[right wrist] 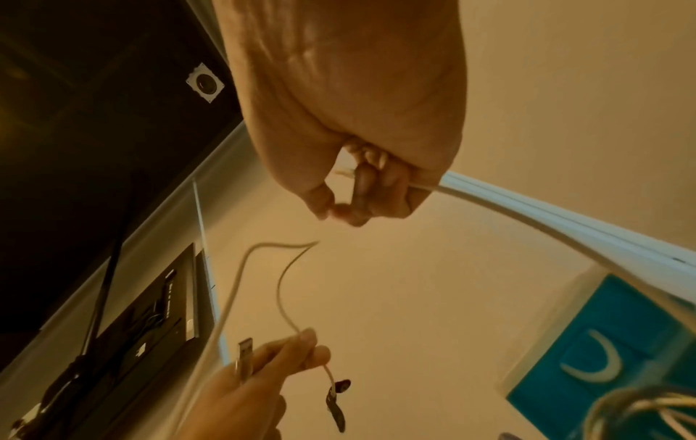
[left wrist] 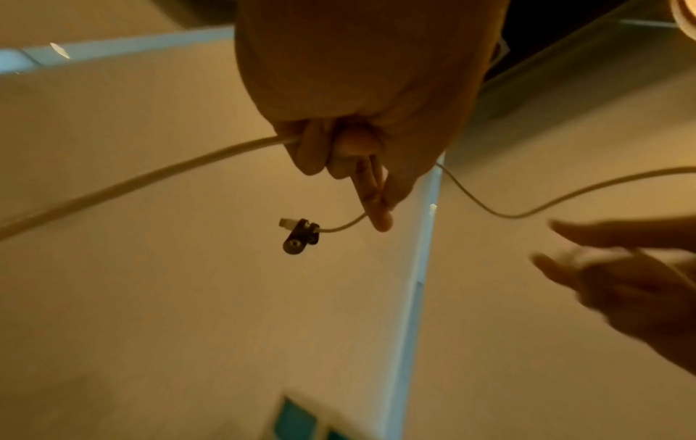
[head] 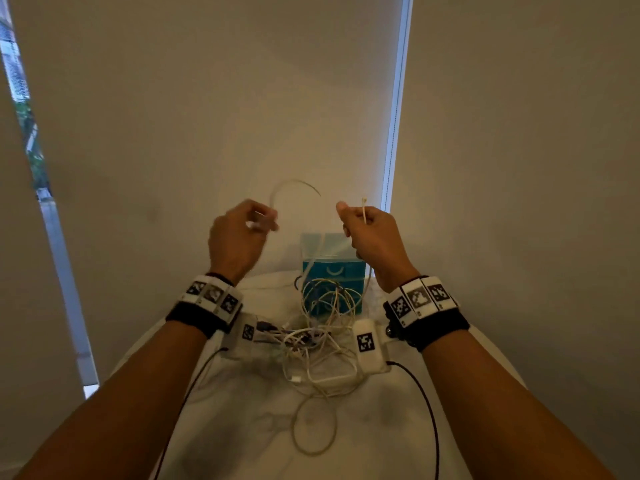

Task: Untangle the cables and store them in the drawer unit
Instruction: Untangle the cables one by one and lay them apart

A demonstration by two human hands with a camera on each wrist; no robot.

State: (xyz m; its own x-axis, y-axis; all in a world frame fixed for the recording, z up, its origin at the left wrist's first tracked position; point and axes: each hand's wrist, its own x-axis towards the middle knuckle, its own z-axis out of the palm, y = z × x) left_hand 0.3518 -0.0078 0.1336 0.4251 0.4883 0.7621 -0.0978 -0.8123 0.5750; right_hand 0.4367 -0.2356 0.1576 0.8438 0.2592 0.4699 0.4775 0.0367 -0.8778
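Tangle of cables (head: 318, 344) seen nearest, heaped on the table (head: 242, 410). Above it, one white cable (head: 294, 185) is pinched in left hand (head: 239, 233) and right hand (head: 370, 233). Drawer unit (head: 332, 271) stands behind. If pulled, snagged loops could be tightened or the heap dragged.

Left hand (head: 242, 233) motion-blurred in head view; its grip on the white cable (head: 294, 185) indistinct. Drawer unit (head: 332, 271) partly hidden behind raised cable loops; tangle routing unreadable.
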